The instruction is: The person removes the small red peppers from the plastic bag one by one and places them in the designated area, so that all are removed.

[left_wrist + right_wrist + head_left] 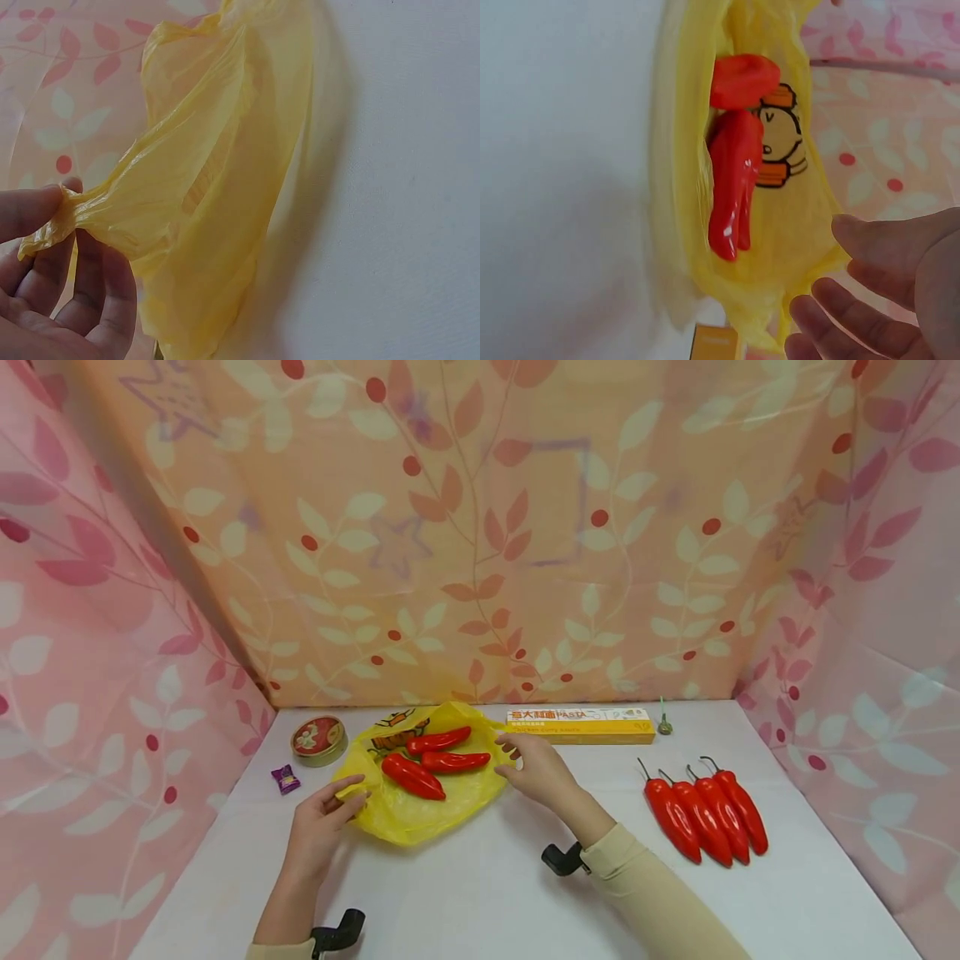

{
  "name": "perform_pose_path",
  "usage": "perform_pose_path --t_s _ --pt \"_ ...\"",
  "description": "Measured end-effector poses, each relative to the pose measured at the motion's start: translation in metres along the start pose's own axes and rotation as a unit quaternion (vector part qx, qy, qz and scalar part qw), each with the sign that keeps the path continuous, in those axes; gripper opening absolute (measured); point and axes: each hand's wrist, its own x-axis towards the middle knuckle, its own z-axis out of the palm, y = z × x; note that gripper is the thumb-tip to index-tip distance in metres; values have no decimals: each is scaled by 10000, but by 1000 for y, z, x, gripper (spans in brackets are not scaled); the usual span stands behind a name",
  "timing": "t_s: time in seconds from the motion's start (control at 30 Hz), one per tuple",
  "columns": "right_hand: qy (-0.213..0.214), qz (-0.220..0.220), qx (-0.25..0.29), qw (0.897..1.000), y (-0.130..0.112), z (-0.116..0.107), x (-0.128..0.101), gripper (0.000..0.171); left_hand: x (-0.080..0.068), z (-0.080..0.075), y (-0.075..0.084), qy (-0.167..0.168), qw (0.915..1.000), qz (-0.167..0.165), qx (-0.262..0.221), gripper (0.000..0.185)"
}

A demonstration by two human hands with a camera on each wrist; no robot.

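From the head view, a yellow bag [420, 793] lies on the table [480, 885] with three red peppers [427, 762] on it; four more peppers [705, 814] wait in a row to the right. The left wrist view shows the left hand [52, 285] pinching the bag's corner, keeping it taut. In the right wrist view, the right hand [892, 292] hovers with its fingers spread loosely beside the bag's far edge, holding nothing.

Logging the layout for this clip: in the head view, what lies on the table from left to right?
Candy → tin → yellow bag holding three peppers → pasta box → row of four peppers.
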Motion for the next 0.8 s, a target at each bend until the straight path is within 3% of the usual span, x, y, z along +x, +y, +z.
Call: perform_pose_path --t_s 0.23,0.5,0.67,0.8 --pt "-432 27 40 9991 -15 22 19 42 2 2 0 -63 10000 -47 32 42" --pt "-679 219 -281 9971 -24 45 45 42 2 3 2 -63 9999 -104 62 41" --pt "-835 87 -545 9950 -30 54 53 43 1 3 1 -69 9999 -104 103 43" --pt "-875 267 -586 9941 -32 59 57 45 3 4 0 -85 9998 -134 73 42"
